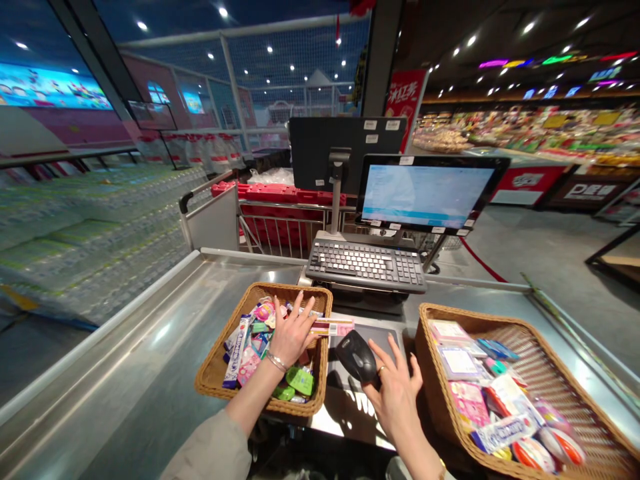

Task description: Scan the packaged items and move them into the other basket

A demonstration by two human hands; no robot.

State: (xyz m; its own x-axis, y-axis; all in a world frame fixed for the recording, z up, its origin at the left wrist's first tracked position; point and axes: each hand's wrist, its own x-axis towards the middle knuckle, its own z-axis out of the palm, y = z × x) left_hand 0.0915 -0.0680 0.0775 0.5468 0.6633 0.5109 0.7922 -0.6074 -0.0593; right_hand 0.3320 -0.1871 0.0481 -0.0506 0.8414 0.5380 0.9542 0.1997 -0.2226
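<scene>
My left hand (295, 331), with a thin bracelet at the wrist, is over a woven wicker basket (264, 289) of small bright packets. It grips a flat striped packet (333, 327) that sticks out to the right past the basket's rim. My right hand (397, 397) has a ring on one finger and holds a black handheld barcode scanner (358, 357), whose nose points up and left toward that packet. To the right, a larger wicker basket (440, 373) holds pink, white and blue packets and several rounded wrapped items (533, 455).
Between the baskets lies a dark scanner plate (367, 337) set in a steel checkout counter (150, 347). Behind it stand a keyboard (366, 265) and a bright monitor (425, 193). Stacked bottled-water packs (90, 240) fill the left; a red-topped barrier (277, 213) and lit shop shelves (530, 127) lie beyond.
</scene>
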